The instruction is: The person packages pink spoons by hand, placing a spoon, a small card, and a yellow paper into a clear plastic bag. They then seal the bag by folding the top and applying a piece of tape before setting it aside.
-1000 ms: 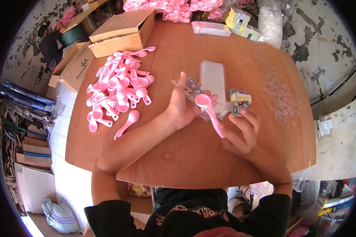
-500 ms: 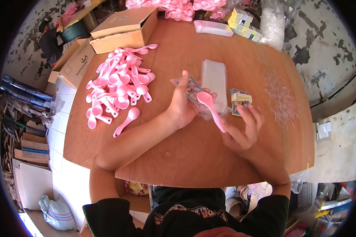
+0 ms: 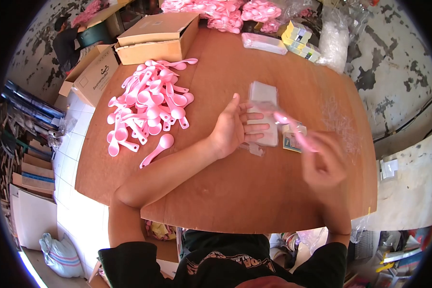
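My right hand (image 3: 324,158), blurred by motion, grips a pink spoon (image 3: 302,137) by its handle, the bowl end pointing to the upper left. My left hand (image 3: 233,127) is open, fingers spread beside a stack of clear plastic sleeves (image 3: 264,91). A blurred strip (image 3: 260,105) shows between the left fingertips and the spoon; what it is I cannot make out. Behind the spoon lies a small bundle of printed cards (image 3: 291,139), partly hidden. One loose pink spoon (image 3: 159,149) rests left of my left forearm, near a heap of pink spoons (image 3: 151,98).
A cardboard box (image 3: 153,38) stands at the table's back left, with another open box (image 3: 93,74) beside the table. Bagged pink items (image 3: 221,14), a packet of plastic (image 3: 264,43) and yellow card bundles (image 3: 300,41) line the back. Thin clear scraps (image 3: 338,115) lie right. A person (image 3: 65,45) is far left.
My right hand has moved right and slightly up with the spoon. My left fingers have spread, and the printed card that was in that hand no longer shows there.
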A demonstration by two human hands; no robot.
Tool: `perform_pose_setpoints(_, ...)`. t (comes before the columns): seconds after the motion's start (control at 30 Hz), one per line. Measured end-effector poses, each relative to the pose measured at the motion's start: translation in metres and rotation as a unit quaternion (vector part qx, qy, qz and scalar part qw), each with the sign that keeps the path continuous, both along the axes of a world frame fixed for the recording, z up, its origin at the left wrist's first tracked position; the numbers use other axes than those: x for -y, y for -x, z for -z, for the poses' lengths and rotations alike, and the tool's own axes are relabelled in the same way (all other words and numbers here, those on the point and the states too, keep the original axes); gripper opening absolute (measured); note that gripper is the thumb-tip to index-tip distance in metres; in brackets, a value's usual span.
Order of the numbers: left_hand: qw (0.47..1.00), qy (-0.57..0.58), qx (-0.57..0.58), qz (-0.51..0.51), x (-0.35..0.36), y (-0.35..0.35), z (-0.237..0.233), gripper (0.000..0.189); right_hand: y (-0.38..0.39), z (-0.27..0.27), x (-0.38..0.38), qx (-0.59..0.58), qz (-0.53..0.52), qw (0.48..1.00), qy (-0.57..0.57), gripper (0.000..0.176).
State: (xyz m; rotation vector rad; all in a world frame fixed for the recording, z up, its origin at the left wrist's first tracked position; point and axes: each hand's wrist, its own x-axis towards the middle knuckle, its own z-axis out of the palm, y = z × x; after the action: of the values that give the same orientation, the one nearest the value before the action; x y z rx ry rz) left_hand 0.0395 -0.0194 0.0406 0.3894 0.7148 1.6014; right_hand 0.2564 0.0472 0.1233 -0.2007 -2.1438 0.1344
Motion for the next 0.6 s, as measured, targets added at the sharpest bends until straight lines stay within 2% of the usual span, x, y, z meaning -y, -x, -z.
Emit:
perform_pose_setpoints(0.13,0.997,0.054,-0.026,-0.039,-0.003,0.004,0.000,0.062,-0.008,-0.048,0.001,-0.023,0.075,0.997,-0.009,0.017)
perform_pose_setpoints(0.2,0.997,0.035,-0.049,-0.045,-0.002,0.002,0.004,0.056,0.013,-0.061,-0.021,0.086,0.091,0.988,0.092,0.018)
perform_pose_setpoints(0.23,0.997,0.038,-0.048,-0.040,-0.001,-0.002,0.003,0.056,0.019,-0.058,-0.029,0.087,0.096,0.987,0.096,0.018)
perform_pose_setpoints(0.3,0.989,0.039,-0.115,-0.087,0.001,-0.003,-0.002,0.051,0.031,-0.048,-0.043,0.116,0.054,0.991,-0.026,0.015)
perform_pose_setpoints(0.33,0.989,0.035,-0.116,-0.089,0.002,-0.003,-0.005,0.051,0.032,-0.049,-0.041,0.114,0.052,0.992,-0.030,0.015)
perform_pose_setpoints(0.4,0.977,-0.007,-0.179,-0.120,0.004,-0.006,-0.004,0.048,0.028,-0.052,-0.024,0.146,-0.038,0.980,0.128,0.011)
perform_pose_setpoints(0.43,0.977,-0.005,-0.177,-0.120,0.004,-0.006,-0.002,0.048,0.026,-0.055,-0.017,0.134,-0.047,0.982,0.127,0.009)
perform_pose_setpoints(0.47,0.978,-0.065,-0.182,-0.082,0.002,-0.006,0.000,0.050,0.022,-0.061,-0.014,0.133,-0.045,0.981,0.130,0.009)
perform_pose_setpoints(0.5,0.974,-0.126,-0.186,-0.041,0.001,-0.007,0.000,0.052,0.017,-0.066,-0.010,0.199,-0.035,0.962,0.183,0.010)
perform_pose_setpoints(0.53,0.974,-0.125,-0.186,-0.034,0.001,-0.009,0.000,0.052,0.013,-0.068,-0.009,0.263,-0.025,0.936,0.235,0.011)
perform_pose_setpoints(0.57,0.975,-0.171,-0.123,0.076,0.003,-0.011,0.000,0.056,0.011,-0.061,-0.011,0.261,-0.019,0.935,0.238,0.011)
perform_pose_setpoints(0.6,0.957,-0.215,-0.058,0.184,0.005,-0.015,0.000,0.061,0.012,-0.047,-0.015,0.237,-0.059,0.896,0.370,0.013)
